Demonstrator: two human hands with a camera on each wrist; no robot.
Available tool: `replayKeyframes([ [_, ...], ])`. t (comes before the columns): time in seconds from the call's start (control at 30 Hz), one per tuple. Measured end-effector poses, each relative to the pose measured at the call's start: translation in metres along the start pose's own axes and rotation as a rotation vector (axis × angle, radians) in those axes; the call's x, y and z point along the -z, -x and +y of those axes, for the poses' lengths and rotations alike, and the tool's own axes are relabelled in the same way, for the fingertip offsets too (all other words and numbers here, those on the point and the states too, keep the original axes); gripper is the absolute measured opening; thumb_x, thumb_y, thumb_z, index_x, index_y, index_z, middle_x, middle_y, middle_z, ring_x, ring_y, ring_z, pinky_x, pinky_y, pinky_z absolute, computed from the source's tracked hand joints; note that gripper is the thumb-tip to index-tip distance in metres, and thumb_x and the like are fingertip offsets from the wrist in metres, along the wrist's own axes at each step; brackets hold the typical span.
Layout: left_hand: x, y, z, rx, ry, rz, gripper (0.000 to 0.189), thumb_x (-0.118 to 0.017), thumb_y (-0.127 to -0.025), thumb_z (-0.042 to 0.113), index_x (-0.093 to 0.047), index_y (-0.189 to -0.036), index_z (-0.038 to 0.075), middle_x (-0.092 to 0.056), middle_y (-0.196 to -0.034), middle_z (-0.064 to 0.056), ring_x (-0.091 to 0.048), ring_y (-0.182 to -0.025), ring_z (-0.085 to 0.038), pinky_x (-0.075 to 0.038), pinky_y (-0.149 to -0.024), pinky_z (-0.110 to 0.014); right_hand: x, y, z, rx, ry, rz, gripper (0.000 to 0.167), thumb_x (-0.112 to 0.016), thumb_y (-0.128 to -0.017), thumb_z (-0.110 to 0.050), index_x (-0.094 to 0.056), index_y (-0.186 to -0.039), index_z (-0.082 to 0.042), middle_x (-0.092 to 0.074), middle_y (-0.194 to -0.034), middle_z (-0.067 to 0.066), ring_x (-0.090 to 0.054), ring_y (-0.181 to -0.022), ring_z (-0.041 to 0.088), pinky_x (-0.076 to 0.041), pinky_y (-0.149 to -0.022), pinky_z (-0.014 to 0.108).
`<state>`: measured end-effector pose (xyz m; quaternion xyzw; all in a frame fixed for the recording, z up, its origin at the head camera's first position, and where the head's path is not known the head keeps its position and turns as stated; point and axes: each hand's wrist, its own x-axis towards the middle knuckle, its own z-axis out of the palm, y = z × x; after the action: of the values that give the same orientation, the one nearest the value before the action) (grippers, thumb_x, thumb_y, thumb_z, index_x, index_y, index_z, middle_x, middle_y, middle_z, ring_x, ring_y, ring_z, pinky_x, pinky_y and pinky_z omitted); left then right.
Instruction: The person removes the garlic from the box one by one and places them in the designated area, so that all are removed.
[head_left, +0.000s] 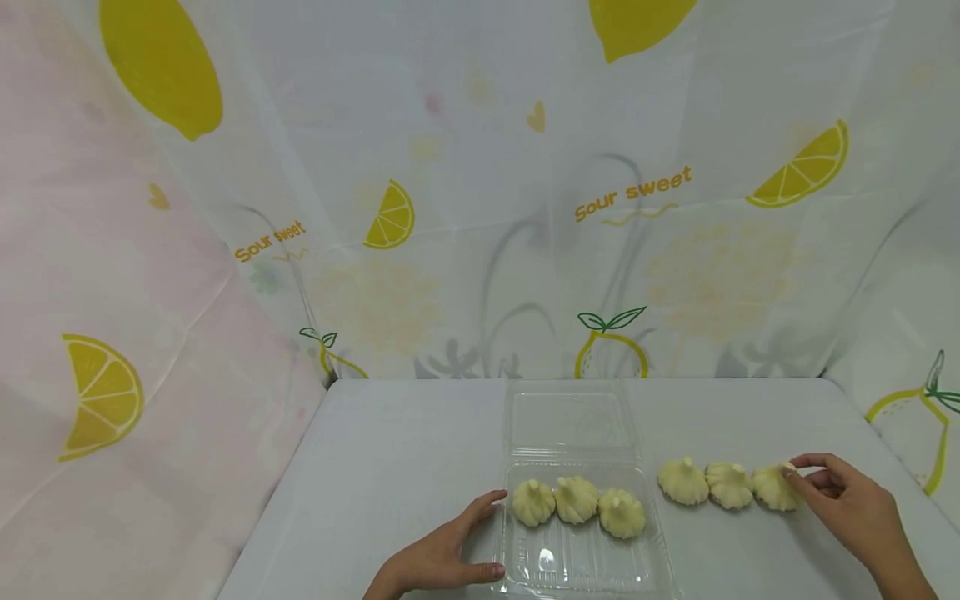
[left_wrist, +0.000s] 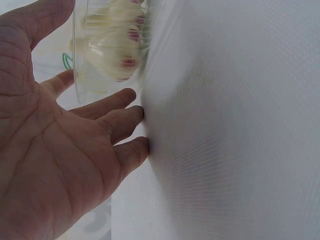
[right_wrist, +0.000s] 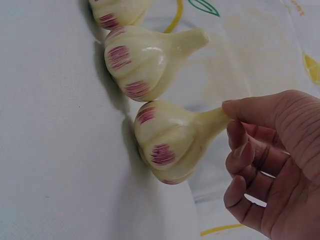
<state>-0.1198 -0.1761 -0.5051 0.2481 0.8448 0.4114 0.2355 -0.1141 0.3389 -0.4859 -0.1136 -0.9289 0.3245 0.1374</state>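
A clear plastic clamshell box [head_left: 577, 567] lies with its lid [head_left: 570, 421] folded back, and three garlic bulbs [head_left: 577, 500] sit in a row inside it. Beside the box's left wall is my left hand [head_left: 442, 552], thumb and fingers spread, fingertips right at the edge; the left wrist view shows its palm with nothing gripped. To the right of the box, three more garlic bulbs [head_left: 729, 486] stand in a row on the table. My right hand [head_left: 851, 504] pinches the stem of the rightmost garlic bulb [right_wrist: 172, 142] between thumb and forefinger. Purple streaks mark that bulb's lower part.
Everything stands on a white table [head_left: 375, 467]. Behind and at the sides hangs a lemon-printed curtain [head_left: 465, 292], which meets the table's back edge. The raised lid lies toward that back edge.
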Motion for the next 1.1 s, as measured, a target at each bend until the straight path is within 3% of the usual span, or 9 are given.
replayKeyframes([
  [0.6, -0.001, -0.001, -0.003, -0.010, 0.006, 0.000, 0.084, -0.072, -0.089, 0.044, -0.020, -0.155, 0.035, -0.038, -0.153, -0.017, -0.035, -0.139, -0.036, -0.031, -0.106, -0.061, 0.003, 0.002, -0.011, -0.031, 0.004, 0.007, 0.035, -0.067, -0.095, -0.029, -0.063, -0.110, 0.003, -0.066, -0.073, 0.003, -0.051, -0.055, 0.001, -0.041, -0.047, 0.026],
  [1.1, -0.001, 0.001, -0.001, -0.014, -0.001, 0.002, 0.086, -0.072, -0.089, 0.044, -0.019, -0.155, 0.035, -0.039, -0.150, -0.022, -0.036, -0.138, -0.037, -0.032, -0.105, -0.061, 0.005, 0.011, -0.031, 0.062, -0.027, 0.048, 0.028, -0.069, -0.095, -0.026, -0.065, -0.109, -0.002, -0.067, -0.072, 0.003, -0.052, -0.055, 0.001, -0.040, -0.046, 0.024],
])
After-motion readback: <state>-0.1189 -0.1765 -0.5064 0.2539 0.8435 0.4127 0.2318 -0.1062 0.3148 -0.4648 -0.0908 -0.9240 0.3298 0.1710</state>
